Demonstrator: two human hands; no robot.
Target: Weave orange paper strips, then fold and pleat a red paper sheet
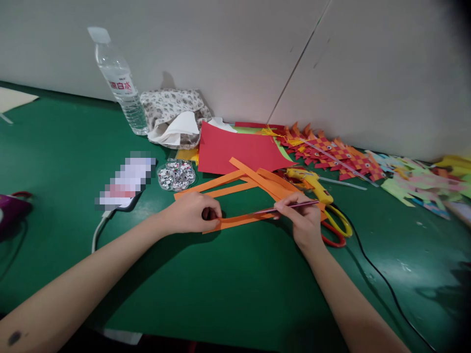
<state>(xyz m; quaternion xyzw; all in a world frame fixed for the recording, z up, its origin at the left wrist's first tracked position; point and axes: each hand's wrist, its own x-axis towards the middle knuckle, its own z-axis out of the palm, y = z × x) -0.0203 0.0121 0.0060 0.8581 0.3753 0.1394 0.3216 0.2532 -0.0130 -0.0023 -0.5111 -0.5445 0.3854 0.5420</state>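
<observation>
My left hand [191,213] is closed, pinching the left end of an orange paper strip [239,221] that lies on the green table [221,279]. My right hand [300,215] is closed on a thin dark pen-like tool [283,209], held flat along the strip with its tip pointing left. More orange strips [253,180] are piled just beyond, between the two hands. A red paper sheet [239,149] lies behind them.
A yellow glue gun [312,184] and its black cord [382,279] sit right of my right hand, over red-and-yellow scissors [336,230]. Googly eyes in a clear tray [176,175], a phone [125,186], a water bottle [119,83], a tissue pouch [172,115] and woven paper fish [338,154] line the wall.
</observation>
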